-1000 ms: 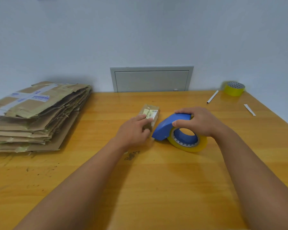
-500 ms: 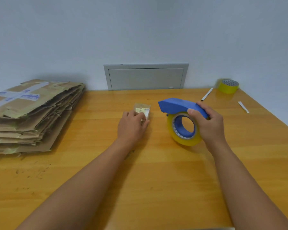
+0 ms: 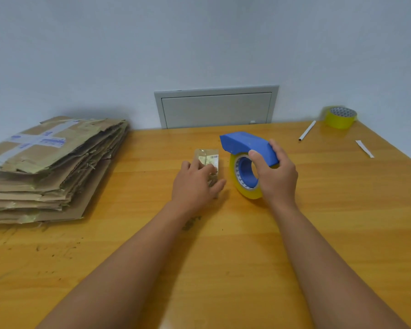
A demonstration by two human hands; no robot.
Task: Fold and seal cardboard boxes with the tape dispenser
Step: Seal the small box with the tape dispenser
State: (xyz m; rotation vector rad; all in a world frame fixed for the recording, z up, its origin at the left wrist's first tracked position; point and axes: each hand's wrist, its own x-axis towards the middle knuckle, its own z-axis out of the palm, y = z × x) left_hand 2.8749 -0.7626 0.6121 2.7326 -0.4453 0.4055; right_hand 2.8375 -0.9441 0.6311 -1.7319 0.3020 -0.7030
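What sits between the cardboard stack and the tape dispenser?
In the head view, a small taped box under the left hand, between cardboard stack and tape dispenser.

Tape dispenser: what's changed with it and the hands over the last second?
The right hand tipped the tape dispenser from lying flat on the table to upright on its yellow roll, blue cover on top, and shifted its grip onto the cover's rear. The left hand stayed on the small taped box, which barely moved. The flattened cardboard stack, spare tape roll and white pen are unchanged.
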